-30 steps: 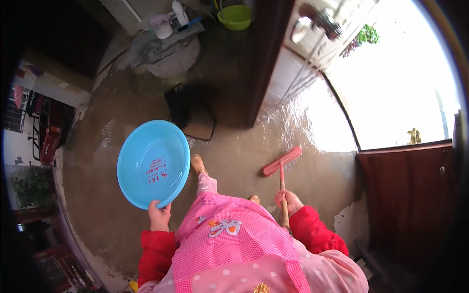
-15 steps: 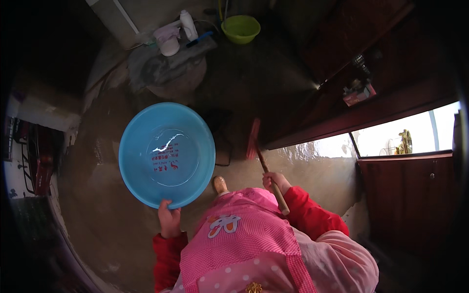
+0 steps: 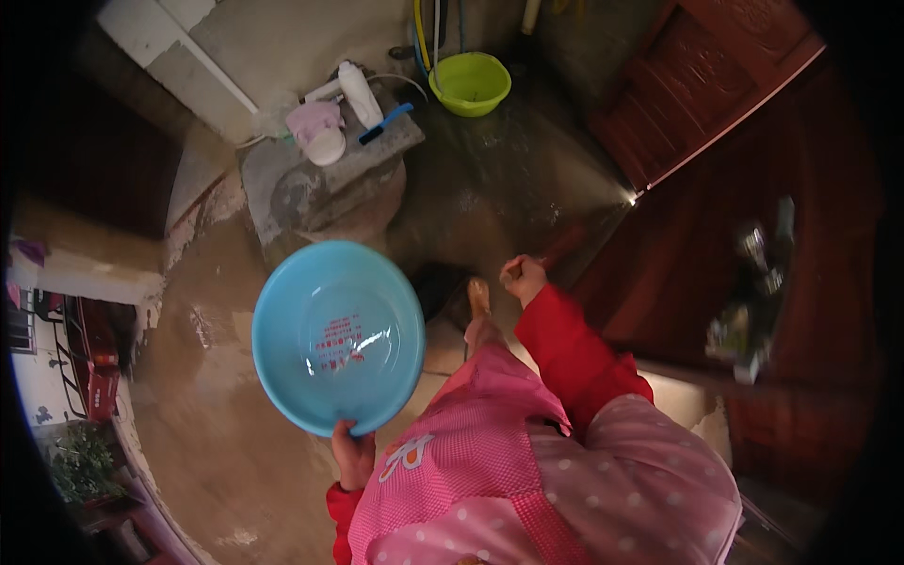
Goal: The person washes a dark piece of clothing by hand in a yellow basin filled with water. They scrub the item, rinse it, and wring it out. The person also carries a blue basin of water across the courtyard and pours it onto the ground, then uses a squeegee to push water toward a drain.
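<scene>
My left hand (image 3: 353,456) is closed on the near rim of a large light-blue plastic basin (image 3: 282,330), thumb over the edge. The basin is tilted toward me; red print and bright glints show on its bottom. My right hand (image 3: 524,280) is closed in a fist to the right of the basin. It is wrapped round a short wooden handle, mostly hidden by the fingers. A dim red, narrow head (image 3: 564,242) shows just beyond the fist, so I cannot make out the tool's exact kind.
Ahead stands a stone slab (image 3: 330,188) with a white bottle (image 3: 359,94), a blue brush (image 3: 386,123) and a white tub (image 3: 325,146) draped in pink cloth. A lime-green basin (image 3: 471,87) sits by hoses. Wooden doors (image 3: 697,89) flank the right; the concrete floor (image 3: 217,405) looks wet.
My view has shifted forward toward the slab and doors. The right hand has risen and turned, so the wooden handle is now mostly hidden. The left hand still grips the blue basin.
</scene>
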`<act>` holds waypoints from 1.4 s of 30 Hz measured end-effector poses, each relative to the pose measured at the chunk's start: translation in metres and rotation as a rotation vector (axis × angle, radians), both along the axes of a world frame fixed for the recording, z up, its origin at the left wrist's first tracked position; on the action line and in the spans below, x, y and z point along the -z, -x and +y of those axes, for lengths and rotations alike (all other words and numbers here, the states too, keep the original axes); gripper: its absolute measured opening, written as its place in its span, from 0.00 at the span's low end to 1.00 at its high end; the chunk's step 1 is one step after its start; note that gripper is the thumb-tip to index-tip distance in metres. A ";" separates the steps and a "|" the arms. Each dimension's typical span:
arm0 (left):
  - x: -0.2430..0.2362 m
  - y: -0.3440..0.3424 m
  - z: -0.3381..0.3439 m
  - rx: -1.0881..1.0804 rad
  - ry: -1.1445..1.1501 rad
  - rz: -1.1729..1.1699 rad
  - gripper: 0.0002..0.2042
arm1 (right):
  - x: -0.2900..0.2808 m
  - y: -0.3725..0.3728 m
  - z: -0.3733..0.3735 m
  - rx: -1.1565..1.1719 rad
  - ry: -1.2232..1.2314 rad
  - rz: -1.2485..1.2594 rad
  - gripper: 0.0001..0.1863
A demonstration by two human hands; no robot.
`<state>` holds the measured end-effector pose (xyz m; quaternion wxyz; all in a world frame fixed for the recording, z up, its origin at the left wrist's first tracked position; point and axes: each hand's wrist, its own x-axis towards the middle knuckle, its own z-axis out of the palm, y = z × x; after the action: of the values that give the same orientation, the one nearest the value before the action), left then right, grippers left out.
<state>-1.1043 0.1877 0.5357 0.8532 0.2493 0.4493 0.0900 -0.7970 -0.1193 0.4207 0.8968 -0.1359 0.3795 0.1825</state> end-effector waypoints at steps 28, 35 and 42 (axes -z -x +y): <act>-0.011 -0.327 -0.030 0.096 -0.101 0.180 0.29 | -0.023 -0.177 -0.034 -0.241 0.281 0.310 0.07; -0.002 -0.325 -0.030 0.109 -0.081 0.227 0.28 | 0.031 -0.279 -0.053 -0.141 -0.277 0.155 0.10; 0.003 -0.328 -0.029 0.174 -0.101 0.289 0.31 | 0.103 -0.474 -0.080 0.016 -0.465 0.157 0.09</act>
<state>-0.7768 0.1588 0.5327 0.7707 0.3404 0.5387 0.0014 -0.3227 -0.1995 0.3174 0.8730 0.0918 0.3971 0.2678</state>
